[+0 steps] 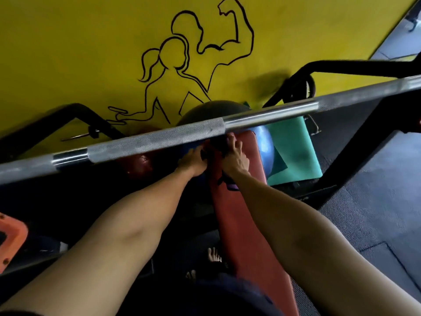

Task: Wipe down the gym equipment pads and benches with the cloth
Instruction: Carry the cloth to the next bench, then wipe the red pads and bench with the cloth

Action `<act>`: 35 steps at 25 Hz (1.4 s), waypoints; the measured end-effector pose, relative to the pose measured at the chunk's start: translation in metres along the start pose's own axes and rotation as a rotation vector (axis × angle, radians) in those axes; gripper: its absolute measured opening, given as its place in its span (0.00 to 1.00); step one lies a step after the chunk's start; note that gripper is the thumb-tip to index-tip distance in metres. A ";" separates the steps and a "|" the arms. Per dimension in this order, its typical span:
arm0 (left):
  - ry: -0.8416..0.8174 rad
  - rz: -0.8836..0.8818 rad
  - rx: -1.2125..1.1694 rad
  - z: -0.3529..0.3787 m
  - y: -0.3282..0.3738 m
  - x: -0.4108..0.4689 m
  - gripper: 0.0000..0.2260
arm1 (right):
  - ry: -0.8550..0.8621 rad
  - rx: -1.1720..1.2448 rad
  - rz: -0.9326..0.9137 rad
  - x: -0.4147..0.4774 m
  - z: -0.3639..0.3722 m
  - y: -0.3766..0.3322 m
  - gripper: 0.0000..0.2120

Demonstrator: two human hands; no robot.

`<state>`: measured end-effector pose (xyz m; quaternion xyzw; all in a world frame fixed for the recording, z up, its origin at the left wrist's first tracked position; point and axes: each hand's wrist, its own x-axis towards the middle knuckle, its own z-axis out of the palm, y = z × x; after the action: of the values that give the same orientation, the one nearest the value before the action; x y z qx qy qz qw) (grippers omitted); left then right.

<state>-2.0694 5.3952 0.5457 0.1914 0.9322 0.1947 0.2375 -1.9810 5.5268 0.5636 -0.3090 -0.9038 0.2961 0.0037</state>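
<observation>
Two bare forearms reach forward from the bottom edge, over a long red bench pad (pixel 243 226) that runs away from the viewer. At its far end, just under a steel barbell (pixel 157 139) crossing the whole view, both hands meet on a dark cloth (pixel 217 145). Left hand (pixel 192 160) curls its fingers around the cloth's edge. Right hand (pixel 234 159) presses it onto the pad with fingers spread, and a purple tail of cloth hangs below the wrist. Beyond lie a blue exercise ball (pixel 265 148), a teal mat (pixel 293 144) and a yellow wall (pixel 68 53).
</observation>
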 end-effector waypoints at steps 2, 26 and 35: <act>0.013 -0.028 -0.007 0.001 0.001 0.009 0.24 | 0.053 -0.040 -0.020 0.016 0.011 0.000 0.31; 0.107 -0.022 -0.207 0.051 0.006 0.033 0.31 | -0.045 -0.153 -0.138 0.048 0.063 0.027 0.31; 0.335 0.062 -0.437 0.080 0.001 0.053 0.30 | 0.154 -0.299 -0.280 0.051 0.055 0.114 0.29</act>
<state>-2.0706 5.4416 0.4617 0.1292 0.8881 0.4274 0.1095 -1.9691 5.5988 0.4480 -0.1992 -0.9688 0.1310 0.0678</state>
